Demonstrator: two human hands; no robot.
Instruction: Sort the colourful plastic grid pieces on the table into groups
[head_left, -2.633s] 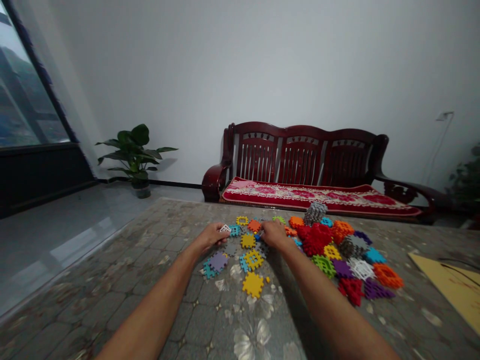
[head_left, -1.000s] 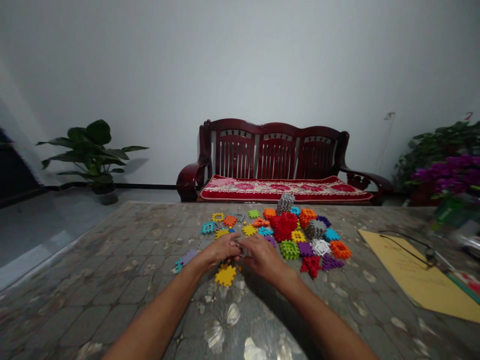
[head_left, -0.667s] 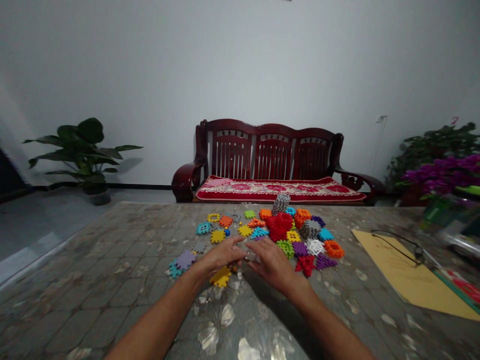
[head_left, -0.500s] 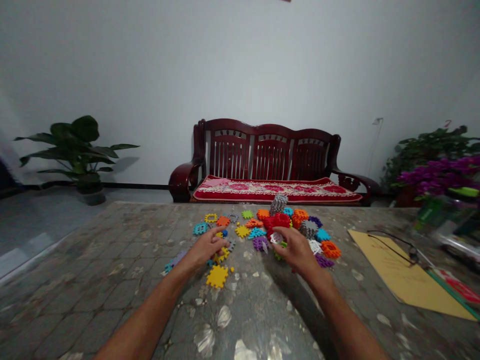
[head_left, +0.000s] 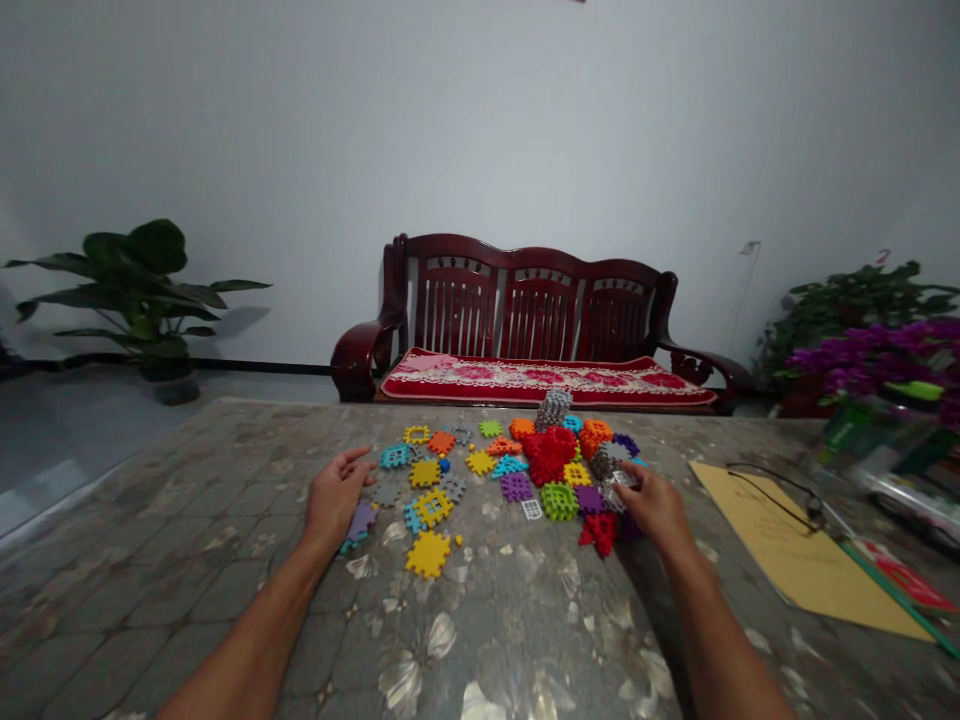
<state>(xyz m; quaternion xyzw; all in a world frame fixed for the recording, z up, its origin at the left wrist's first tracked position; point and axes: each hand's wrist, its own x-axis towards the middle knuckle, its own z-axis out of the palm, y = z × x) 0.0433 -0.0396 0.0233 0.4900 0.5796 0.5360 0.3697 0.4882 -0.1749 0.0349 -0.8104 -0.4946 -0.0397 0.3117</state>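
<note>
Plastic interlocking building tiles in many colours lie across the table [head_left: 247,560]. At the left edge of the spread is my left hand [head_left: 337,500], its fingers extended and holding nothing, beside a purple tile [head_left: 361,520] and a grey tile [head_left: 387,493]. On the other side, my right hand [head_left: 657,508] hovers at the pile's edge with thumb and forefinger apart, close to a white tile [head_left: 618,480]. A red star-shaped piece [head_left: 598,534] lies left of that hand. Nearer the middle are a lime green tile [head_left: 559,501] and a large red piece [head_left: 549,455].
Yellow tiles, including a big square one [head_left: 428,555], lie left of centre. A grey stack [head_left: 554,410] rises at the back. To the right are a yellow envelope [head_left: 795,550], glasses [head_left: 814,512] and a clear bottle [head_left: 889,430]. A wooden bench [head_left: 540,310] stands beyond.
Both hands have moved outward, my left hand to the left and my right hand to the right. More tiles in the middle, including the lime green one, now show.
</note>
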